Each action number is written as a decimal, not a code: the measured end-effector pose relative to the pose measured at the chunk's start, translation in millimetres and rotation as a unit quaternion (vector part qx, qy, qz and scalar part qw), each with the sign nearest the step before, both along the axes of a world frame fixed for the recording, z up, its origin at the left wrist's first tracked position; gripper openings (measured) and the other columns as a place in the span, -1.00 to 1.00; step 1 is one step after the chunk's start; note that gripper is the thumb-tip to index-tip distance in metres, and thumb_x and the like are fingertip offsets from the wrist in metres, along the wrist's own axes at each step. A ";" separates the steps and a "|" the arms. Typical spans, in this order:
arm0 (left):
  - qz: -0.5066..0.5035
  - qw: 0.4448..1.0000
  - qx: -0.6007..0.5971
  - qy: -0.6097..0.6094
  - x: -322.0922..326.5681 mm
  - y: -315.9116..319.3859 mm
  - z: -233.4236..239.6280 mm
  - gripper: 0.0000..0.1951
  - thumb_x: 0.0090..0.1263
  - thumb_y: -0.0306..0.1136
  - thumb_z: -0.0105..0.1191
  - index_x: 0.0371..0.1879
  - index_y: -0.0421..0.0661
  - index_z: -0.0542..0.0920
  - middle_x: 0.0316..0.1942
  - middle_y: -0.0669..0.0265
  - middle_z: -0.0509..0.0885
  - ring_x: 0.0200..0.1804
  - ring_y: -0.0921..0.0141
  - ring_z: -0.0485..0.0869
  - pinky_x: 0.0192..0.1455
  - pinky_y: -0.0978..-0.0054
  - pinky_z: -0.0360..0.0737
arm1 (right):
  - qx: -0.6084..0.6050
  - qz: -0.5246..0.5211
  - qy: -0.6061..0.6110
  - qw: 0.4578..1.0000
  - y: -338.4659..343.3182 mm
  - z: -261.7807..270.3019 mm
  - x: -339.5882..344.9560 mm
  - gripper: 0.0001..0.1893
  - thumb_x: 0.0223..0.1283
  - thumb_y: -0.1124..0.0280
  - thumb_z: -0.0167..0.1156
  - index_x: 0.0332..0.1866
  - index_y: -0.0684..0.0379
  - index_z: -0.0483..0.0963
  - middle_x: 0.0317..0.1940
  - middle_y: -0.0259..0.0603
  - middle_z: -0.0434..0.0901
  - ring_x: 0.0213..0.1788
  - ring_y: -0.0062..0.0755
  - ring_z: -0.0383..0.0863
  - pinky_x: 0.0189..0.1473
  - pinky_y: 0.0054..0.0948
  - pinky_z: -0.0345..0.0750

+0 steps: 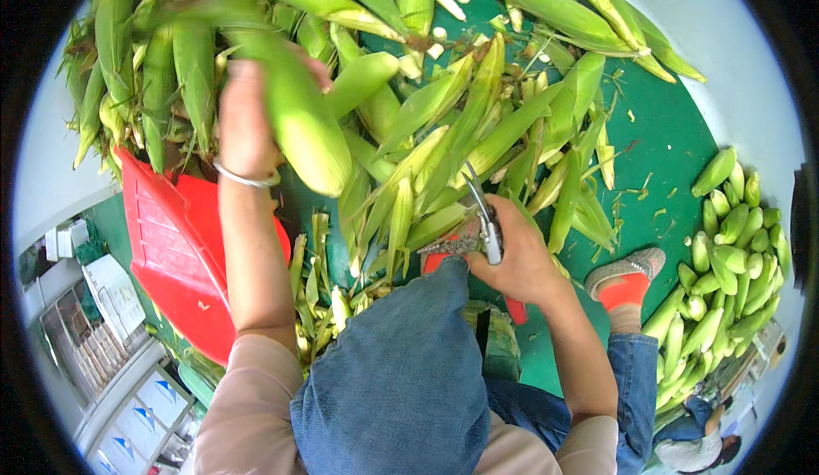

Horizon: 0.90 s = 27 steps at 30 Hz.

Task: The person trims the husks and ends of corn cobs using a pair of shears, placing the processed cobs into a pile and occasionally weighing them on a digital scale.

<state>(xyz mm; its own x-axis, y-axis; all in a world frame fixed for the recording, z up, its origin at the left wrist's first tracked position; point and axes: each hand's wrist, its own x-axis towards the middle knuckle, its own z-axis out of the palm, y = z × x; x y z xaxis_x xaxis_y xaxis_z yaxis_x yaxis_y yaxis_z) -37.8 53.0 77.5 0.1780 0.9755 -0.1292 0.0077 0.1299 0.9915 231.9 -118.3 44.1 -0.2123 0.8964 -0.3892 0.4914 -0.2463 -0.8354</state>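
My left hand, blurred by motion and with a bangle at the wrist, is around a green corn ear in its husk. The ear slants down to the right, its pale cut-looking end lowest. In my right hand are pruning shears with metal blades pointing up and a red handle below. Whether the blades are parted is hard to tell. Loose corn husks lie heaped between and beyond my hands. A pile of unshucked corn ears stands at the upper left.
A red plastic scoop or basket lies beside my left forearm. More ears lie at the top. Trimmed ears are heaped at the right on the green floor. My shoe rests near them. Another person is at the lower right.
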 end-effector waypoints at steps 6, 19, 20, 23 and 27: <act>-0.168 0.928 0.055 0.329 70.2 -49.1 -33.5 -0.58 0.31 -0.04 0.09 -0.06 -0.12 0.50 -0.28 0.05 0.65 -0.19 0.10 0.65 -0.11 0.30 0.54 | 0.092 0.007 -0.028 0.995 29.7 5.7 -1.1 -0.35 -0.21 0.42 0.24 0.09 0.45 0.24 -0.08 0.21 0.39 0.01 0.17 0.40 0.11 -0.14 0.37; -0.245 0.899 -0.007 0.363 60.9 -55.3 -49.0 -0.61 0.23 0.01 0.13 -0.16 -0.06 0.55 -0.32 0.09 0.65 -0.30 0.12 0.66 -0.25 0.30 0.57 | -0.024 -0.213 0.062 0.975 18.7 0.8 12.1 -0.67 0.00 0.56 0.10 -0.04 0.25 0.40 -0.49 -0.39 0.49 -0.46 -0.67 0.46 -0.41 -0.62 0.41; -0.234 0.931 -0.014 0.280 52.4 -54.0 -59.0 -0.62 0.31 -0.04 0.08 -0.16 -0.14 0.53 -0.33 0.16 0.67 -0.31 0.22 0.67 -0.24 0.35 0.56 | -0.034 -0.216 0.093 0.971 16.4 -0.6 12.4 -0.64 -0.06 0.52 0.17 -0.07 0.27 0.36 -0.51 -0.32 0.50 -0.46 -0.61 0.49 -0.37 -0.54 0.46; -0.159 0.952 -0.259 -0.020 64.7 -46.4 -59.7 -0.64 0.38 -0.13 -0.03 -0.20 -0.26 0.52 -0.37 0.17 0.67 -0.31 0.33 0.66 -0.23 0.40 0.58 | -0.069 -0.202 0.229 0.950 9.6 -19.6 -4.5 -0.38 -0.05 0.41 0.39 0.11 0.25 0.25 -0.05 -0.15 0.48 0.03 -0.36 0.52 -0.08 -0.38 0.60; -0.119 0.935 -0.294 -0.156 141.9 -17.9 -47.3 -0.64 0.36 -0.17 -0.20 -0.23 -0.23 0.55 -0.38 0.14 0.66 -0.31 0.34 0.64 -0.17 0.39 0.57 | -0.063 -0.229 0.181 0.954 8.1 -32.1 -20.4 -0.24 -0.18 0.20 0.50 0.11 0.28 0.24 -0.13 -0.20 0.43 -0.06 -0.48 0.43 0.03 -0.39 0.44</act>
<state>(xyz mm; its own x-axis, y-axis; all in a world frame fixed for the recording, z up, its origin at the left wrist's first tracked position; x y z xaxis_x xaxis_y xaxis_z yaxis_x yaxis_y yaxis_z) 104.1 35.1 30.3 0.4992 0.6798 -0.5372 -0.1723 0.6855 0.7073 211.4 -110.1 12.0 0.0495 0.8779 -0.4763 -0.0062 -0.4766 -0.8791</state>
